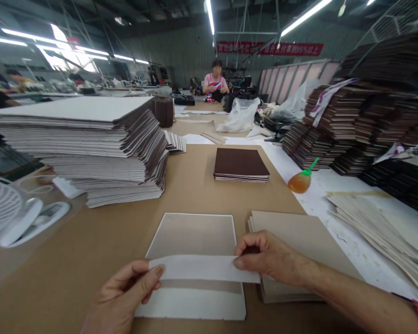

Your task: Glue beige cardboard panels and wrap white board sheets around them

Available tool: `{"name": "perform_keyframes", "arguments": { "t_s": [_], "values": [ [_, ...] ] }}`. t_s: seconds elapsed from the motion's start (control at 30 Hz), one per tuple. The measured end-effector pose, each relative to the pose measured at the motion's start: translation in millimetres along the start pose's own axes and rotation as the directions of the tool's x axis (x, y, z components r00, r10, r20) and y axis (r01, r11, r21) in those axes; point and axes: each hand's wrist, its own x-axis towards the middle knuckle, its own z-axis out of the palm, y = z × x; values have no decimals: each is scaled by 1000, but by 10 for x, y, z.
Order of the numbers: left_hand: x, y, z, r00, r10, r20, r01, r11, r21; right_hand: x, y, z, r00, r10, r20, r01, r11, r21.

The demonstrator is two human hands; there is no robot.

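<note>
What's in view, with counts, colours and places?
Table: one, brown, foreground
Panel: one, beige, front centre
Strip: one, white, over panel
Sheet stack: one, beige, front right
Small stack: one, dark brown, centre
Tall stack: one, white and brown, left
Bottle: one, orange and green, right
Fan: one, white, left edge
Plastic bag: one, translucent, far centre
Bundles: many, brown, right
Banner: one, red, back wall
Worker: one, pink top, far centre
Lights: several, white, overhead
Left hand: one, bare, strip's left end
Right hand: one, bare, strip's right end

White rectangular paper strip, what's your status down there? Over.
Left hand and right hand pinching the strip near opposite ends. Strip spans pale, white-edged rectangular board; contact unclear. Beige rectangular board stack alongside, partly hidden by right hand.
</note>
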Motion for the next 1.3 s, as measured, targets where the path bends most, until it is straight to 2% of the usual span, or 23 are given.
{"name": "perform_keyframes", "arguments": {
  "t_s": [0.2,0.37,0.57,0.67,0.73,0.87,1.1,1.3],
  "values": [
    [148,71,-31,999,-7,38,3,995,105,92,18,-33,996,32,-84,-34,999,-18],
    [340,105,-59,997,-48,66,40,992,118,334,-30,-114,987,19,-157,-23,999,-23],
    [572,250,-87,993,7,118,-27,985,171,583,-24,-163,986,-14,-166,6,999,-45],
    [696,303,-94,990,28,137,-60,969,239,661,-26,-162,977,-97,-191,67,986,-156],
    [787,320,-85,988,42,146,-84,951,297,710,-17,-160,954,-181,-239,118,959,-257],
    [948,345,-36,989,79,123,-120,919,375,795,24,-152,912,-227,-341,96,927,-362],
    [1096,349,57,992,106,72,-128,881,455,868,77,-163,896,-239,-375,58,899,-434],
    [1157,293,121,985,168,33,-164,875,455,910,67,-180,889,-218,-402,8,887,-462]
  ]
}}
